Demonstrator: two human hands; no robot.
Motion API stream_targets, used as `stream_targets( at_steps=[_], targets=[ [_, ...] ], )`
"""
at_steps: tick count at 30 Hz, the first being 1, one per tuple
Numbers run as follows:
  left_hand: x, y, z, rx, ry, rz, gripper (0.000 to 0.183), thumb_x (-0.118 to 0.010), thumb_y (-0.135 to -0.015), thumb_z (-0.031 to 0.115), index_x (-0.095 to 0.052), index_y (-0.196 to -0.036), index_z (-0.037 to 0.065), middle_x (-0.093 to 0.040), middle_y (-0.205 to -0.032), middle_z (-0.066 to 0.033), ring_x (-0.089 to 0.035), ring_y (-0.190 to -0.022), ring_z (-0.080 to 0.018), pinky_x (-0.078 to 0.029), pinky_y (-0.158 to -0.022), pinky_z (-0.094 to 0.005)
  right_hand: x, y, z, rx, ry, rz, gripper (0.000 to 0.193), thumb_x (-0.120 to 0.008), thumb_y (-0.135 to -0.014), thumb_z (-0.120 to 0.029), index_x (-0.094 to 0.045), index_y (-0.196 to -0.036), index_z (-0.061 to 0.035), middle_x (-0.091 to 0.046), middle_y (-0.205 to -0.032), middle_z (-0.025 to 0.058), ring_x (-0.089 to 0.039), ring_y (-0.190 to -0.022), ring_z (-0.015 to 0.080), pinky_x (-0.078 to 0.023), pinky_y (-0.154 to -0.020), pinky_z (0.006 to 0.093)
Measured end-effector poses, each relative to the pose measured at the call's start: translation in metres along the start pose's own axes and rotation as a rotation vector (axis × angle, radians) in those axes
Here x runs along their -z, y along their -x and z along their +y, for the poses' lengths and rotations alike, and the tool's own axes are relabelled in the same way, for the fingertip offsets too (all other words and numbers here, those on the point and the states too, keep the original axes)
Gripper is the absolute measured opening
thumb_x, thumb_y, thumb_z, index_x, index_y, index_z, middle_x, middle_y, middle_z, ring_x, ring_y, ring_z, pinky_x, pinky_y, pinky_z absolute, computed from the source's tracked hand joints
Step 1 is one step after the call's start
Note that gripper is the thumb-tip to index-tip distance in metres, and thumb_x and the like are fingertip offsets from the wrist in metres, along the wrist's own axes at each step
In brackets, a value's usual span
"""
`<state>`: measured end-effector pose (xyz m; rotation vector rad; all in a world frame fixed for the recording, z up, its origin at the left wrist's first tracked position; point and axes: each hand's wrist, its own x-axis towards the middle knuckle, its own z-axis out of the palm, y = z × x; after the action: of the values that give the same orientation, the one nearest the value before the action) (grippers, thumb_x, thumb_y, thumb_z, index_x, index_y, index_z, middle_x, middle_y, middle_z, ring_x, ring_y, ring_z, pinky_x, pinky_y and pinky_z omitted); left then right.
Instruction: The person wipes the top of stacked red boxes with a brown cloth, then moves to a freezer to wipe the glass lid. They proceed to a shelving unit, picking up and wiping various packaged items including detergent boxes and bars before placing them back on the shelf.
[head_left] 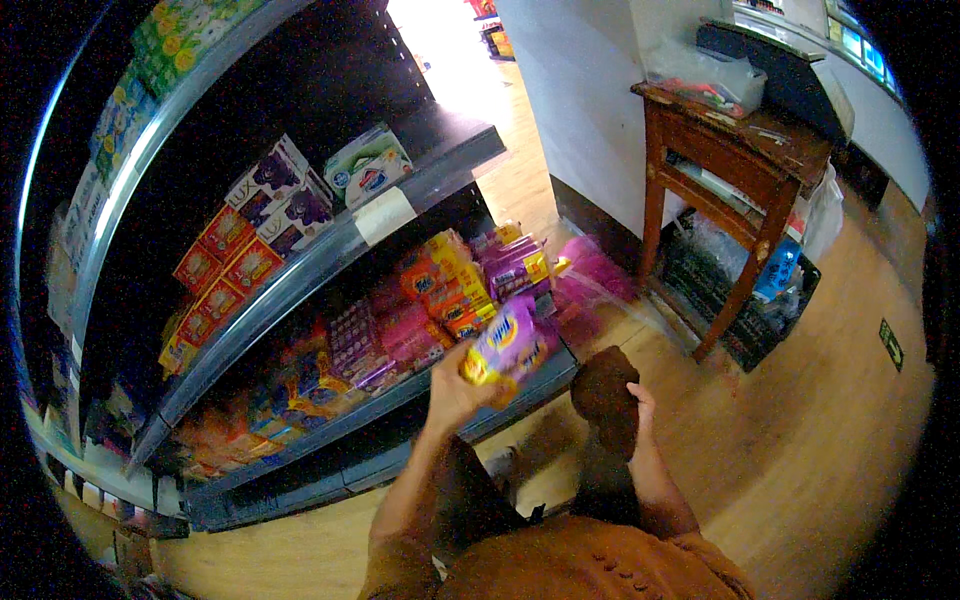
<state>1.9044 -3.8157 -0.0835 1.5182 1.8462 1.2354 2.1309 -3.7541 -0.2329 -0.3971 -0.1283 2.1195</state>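
Observation:
My left hand (pixel 453 388) is closed around a purple detergent packet (pixel 508 338) with yellow patches, slightly blurred. It is held out in front of the bottom shelf, near stacked orange packets (pixel 445 275) and purple packets (pixel 518 268). My right hand (pixel 642 405) grips the edge of a dark brown cloth (pixel 604 392), which hangs over the floor beside the shelf's corner. Pink packets (pixel 412 335) lie on the shelf to the left of the held packet.
On the shelf above stand red-orange boxes (pixel 243 262), white-and-purple boxes (pixel 283 192) and a green-white box (pixel 366 166). A pink plastic bundle (pixel 598 278) sits beyond the shelf end. At right are a wooden table (pixel 735 150) and a dark crate (pixel 738 325) on the wooden floor.

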Motion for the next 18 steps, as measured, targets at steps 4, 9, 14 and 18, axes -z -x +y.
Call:
stream_targets(
  at_steps=[4, 9, 14, 18],
  targets=[
    [0.007, -0.085, 0.001, -0.153, -0.061, 0.081, 0.057, -0.07, -0.05, 0.031, -0.053, -0.095, -0.001, -0.058, -0.083, -0.014, -0.057, -0.076, -0.0206, -0.043, -0.068, -0.0296, 0.027, -0.009, 0.001, -0.038, -0.026, -0.196, 0.047, -0.051, -0.066, -0.02, -0.046, -0.107, 0.0017, -0.054, -0.1, 0.0168, -0.054, -0.086, 0.0308, -0.044, -0.077, 0.0403],
    [0.008, -0.191, -0.035, -0.29, -0.278, 0.21, 0.064, -0.07, -0.05, 0.032, -0.05, -0.099, -0.004, -0.058, -0.081, -0.0162, -0.057, -0.074, -0.0259, -0.044, -0.067, -0.0316, 0.065, -0.021, 0.001, -0.019, 0.208, -0.129, 0.048, -0.052, -0.063, -0.018, -0.046, -0.107, 0.0032, -0.053, -0.101, 0.0172, -0.054, -0.087, 0.0312, -0.044, -0.079, 0.0398],
    [-0.004, -0.238, -0.02, -0.033, -0.227, -0.037, 0.048, -0.072, -0.05, 0.025, -0.052, -0.086, 0.0, -0.057, -0.078, -0.0128, -0.056, -0.071, -0.0219, -0.045, -0.062, -0.0334, 0.086, -0.028, 0.001, -0.089, 0.343, -0.042, 0.049, -0.052, -0.06, -0.017, -0.047, -0.105, 0.0038, -0.055, -0.097, 0.0168, -0.055, -0.083, 0.0295, -0.044, -0.078, 0.0378],
    [-0.025, -0.271, -0.036, -0.123, -0.618, 0.004, 0.051, -0.072, -0.049, 0.037, -0.054, -0.08, 0.0, -0.057, -0.081, -0.016, -0.057, -0.074, -0.0256, -0.045, -0.064, -0.0339, 0.191, -0.06, 0.013, -0.137, 0.4, 0.061, 0.042, -0.054, -0.06, -0.017, -0.05, -0.097, 0.0034, -0.056, -0.089, 0.0133, -0.055, -0.078, 0.0254, -0.045, -0.074, 0.035]
  ],
)
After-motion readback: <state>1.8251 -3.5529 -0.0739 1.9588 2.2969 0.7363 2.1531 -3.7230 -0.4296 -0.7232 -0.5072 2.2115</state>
